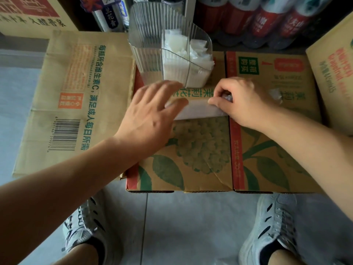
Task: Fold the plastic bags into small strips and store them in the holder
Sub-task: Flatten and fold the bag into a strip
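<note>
A translucent plastic bag (pixel 198 111), folded into a flat strip, lies across the top of a cardboard box (pixel 206 150). My left hand (pixel 152 115) lies flat with straight fingers pressing the strip's left end; it is motion-blurred. My right hand (pixel 240 104) has curled fingers that pinch the strip's right part, and crumpled plastic shows under and right of it. Behind the strip stands a clear ribbed holder (pixel 149 54) with a divider; its right compartments hold several folded white bags (pixel 183 52).
A flattened carton (pixel 76 96) lies to the left. Another box (pixel 336 69) stands at the right, and wrapped bottles (pixel 267 18) line the back. My two shoes (pixel 275 226) stand on the grey tiled floor below the box's front edge.
</note>
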{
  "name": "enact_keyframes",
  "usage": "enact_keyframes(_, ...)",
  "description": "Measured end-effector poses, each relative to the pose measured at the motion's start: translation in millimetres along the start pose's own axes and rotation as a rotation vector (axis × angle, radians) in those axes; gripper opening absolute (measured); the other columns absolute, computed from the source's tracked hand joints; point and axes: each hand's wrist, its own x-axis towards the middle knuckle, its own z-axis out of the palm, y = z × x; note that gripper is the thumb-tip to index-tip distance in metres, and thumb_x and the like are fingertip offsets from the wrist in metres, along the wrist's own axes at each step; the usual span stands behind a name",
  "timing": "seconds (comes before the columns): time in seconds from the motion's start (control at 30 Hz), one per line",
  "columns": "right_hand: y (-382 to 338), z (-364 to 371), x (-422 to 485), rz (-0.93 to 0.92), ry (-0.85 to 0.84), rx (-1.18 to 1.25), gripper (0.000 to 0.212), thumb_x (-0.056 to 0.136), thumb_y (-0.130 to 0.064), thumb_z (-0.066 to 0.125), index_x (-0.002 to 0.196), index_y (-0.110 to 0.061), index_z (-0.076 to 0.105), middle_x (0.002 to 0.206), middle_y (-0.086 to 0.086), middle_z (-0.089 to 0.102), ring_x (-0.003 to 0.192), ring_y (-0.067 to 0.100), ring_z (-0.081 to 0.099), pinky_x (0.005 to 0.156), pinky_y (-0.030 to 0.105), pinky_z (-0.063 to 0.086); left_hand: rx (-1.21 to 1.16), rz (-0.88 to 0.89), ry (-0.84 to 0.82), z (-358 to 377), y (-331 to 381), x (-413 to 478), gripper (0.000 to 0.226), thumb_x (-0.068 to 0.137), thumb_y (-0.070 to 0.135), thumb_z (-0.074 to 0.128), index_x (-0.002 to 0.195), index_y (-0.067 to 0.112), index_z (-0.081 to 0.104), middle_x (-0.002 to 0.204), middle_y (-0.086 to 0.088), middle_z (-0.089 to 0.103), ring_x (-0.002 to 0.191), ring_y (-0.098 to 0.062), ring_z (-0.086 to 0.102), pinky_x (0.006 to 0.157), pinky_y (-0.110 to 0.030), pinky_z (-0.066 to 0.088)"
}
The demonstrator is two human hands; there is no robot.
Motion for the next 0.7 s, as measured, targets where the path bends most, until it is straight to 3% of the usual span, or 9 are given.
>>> enact_keyframes(0.1, -1, 0, -1, -0.004, 0.011, -0.009, 0.018, 0.093, -0.036, 0.070, 0.086, -0.020, 0.065, 0.089, -0.002, 0.061, 0.081, 0.019, 0.056, 0.066, 0.032, 0.039, 0.006, 0.121, -0.156, 8, 3, -6, 0.052, 0.098, 0.014, 0.045, 0.149, 0.006, 0.048, 0.159, -0.019, 0.039, 0.150, -0.033, 0.033, 0.124, -0.049, 0.022)
enact_keyframes(0.33, -3, -2, -2, -0.021, 0.014, -0.012, 0.018, 0.094, -0.035, 0.068, 0.085, -0.021, 0.062, 0.086, -0.002, 0.060, 0.078, 0.020, 0.056, 0.068, 0.036, 0.047, 0.066, 0.068, -0.280, 11, -1, -18, 0.071, 0.107, 0.050, 0.026, 0.160, 0.003, 0.023, 0.169, -0.015, 0.016, 0.157, -0.026, 0.011, 0.125, -0.052, 0.017)
enact_keyframes(0.47, -9, 0, -4, 0.007, 0.055, -0.094, 0.017, 0.094, -0.033, 0.067, 0.085, -0.021, 0.061, 0.087, -0.003, 0.059, 0.080, 0.022, 0.055, 0.073, 0.033, 0.039, 0.098, 0.065, -0.324, 9, -1, -19, 0.077, 0.106, 0.057, 0.021, 0.161, 0.003, 0.017, 0.170, -0.015, 0.009, 0.158, -0.026, 0.004, 0.126, -0.052, 0.013)
enact_keyframes(0.6, -22, 0, -19, 0.050, 0.253, -0.326, 0.014, 0.092, -0.021, 0.066, 0.104, -0.014, 0.066, 0.108, 0.009, 0.060, 0.104, 0.034, 0.055, 0.089, 0.042, 0.036, 0.118, 0.075, -0.327, 11, -1, -19, 0.081, 0.105, 0.061, 0.020, 0.161, 0.004, 0.014, 0.170, -0.015, 0.007, 0.158, -0.027, 0.002, 0.126, -0.052, 0.011)
enact_keyframes(0.67, -41, 8, -35, -0.119, 0.262, -0.260, 0.027, 0.092, -0.017, 0.060, 0.117, -0.008, 0.067, 0.126, 0.015, 0.060, 0.119, 0.036, 0.052, 0.100, 0.049, 0.041, 0.123, 0.074, -0.313, 12, -1, -19, 0.080, 0.105, 0.060, 0.022, 0.162, 0.004, 0.014, 0.170, -0.015, 0.008, 0.158, -0.027, 0.003, 0.126, -0.053, 0.013)
enact_keyframes(0.7, -52, 15, -43, -0.206, 0.174, -0.213, 0.039, 0.094, -0.019, 0.055, 0.130, -0.006, 0.062, 0.141, 0.016, 0.055, 0.133, 0.035, 0.047, 0.110, 0.051, 0.037, 0.119, 0.074, -0.307, 13, -1, -20, 0.080, 0.105, 0.059, 0.022, 0.162, 0.004, 0.014, 0.170, -0.015, 0.008, 0.158, -0.027, 0.003, 0.126, -0.053, 0.013)
